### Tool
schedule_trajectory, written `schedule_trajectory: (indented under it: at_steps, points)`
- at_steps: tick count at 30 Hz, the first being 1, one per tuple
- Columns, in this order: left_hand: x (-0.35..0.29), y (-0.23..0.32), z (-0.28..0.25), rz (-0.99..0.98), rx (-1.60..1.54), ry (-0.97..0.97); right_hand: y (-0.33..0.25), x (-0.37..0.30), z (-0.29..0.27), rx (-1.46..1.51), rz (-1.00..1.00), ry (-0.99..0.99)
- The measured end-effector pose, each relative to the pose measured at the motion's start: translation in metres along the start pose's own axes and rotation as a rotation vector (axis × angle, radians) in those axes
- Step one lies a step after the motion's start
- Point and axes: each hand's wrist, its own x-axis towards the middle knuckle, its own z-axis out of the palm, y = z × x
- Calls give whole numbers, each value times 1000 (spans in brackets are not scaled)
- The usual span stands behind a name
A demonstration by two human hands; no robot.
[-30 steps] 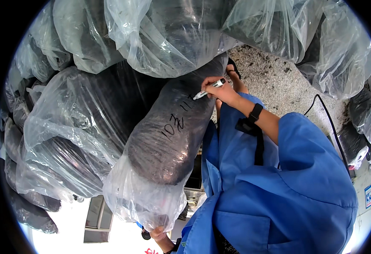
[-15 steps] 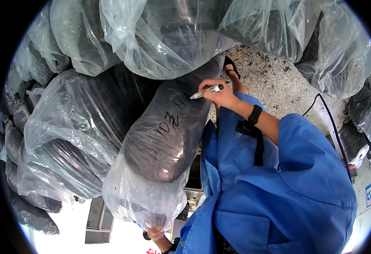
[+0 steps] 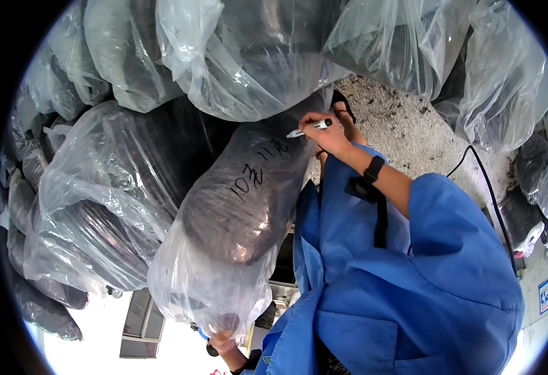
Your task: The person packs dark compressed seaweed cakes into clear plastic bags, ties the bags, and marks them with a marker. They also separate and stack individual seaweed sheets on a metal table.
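A clear plastic bag (image 3: pixel 214 228) packed with dark, fine-stranded material stands slanting in front of me. Black handwriting runs along its upper side. My right hand (image 3: pixel 328 136) is closed round a white marker (image 3: pixel 294 134) with a black cap on its rear end. Its tip is at the bag's surface, beside the last written strokes. My left hand (image 3: pixel 223 342) grips the loose, gathered plastic at the bag's lower end in the picture; its fingers are partly covered by the film.
More filled plastic bags crowd the left (image 3: pixel 99 200) and the top (image 3: pixel 255 62). Dark scraps litter the speckled floor (image 3: pixel 405 119). A black cable (image 3: pixel 491 194) curves down at the right, near a blue-and-white sign (image 3: pixel 546 295) on the wall.
The marker tip has shifted slightly right and up along the bag, and the last written mark has more strokes. My left hand still holds the plastic, moved slightly left.
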Motion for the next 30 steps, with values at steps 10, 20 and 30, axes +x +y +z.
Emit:
schedule_trajectory:
  at_steps: [10, 20, 30]
  points:
    - [129, 114, 92, 17, -568, -375, -42, -40, -47, 75, 8, 61]
    - [99, 105, 68, 610, -81, 348, -151, -111, -54, -46, -13, -245]
    - [-22, -50, 53, 711, -262, 158, -162, -208, 191, -216, -256, -1079]
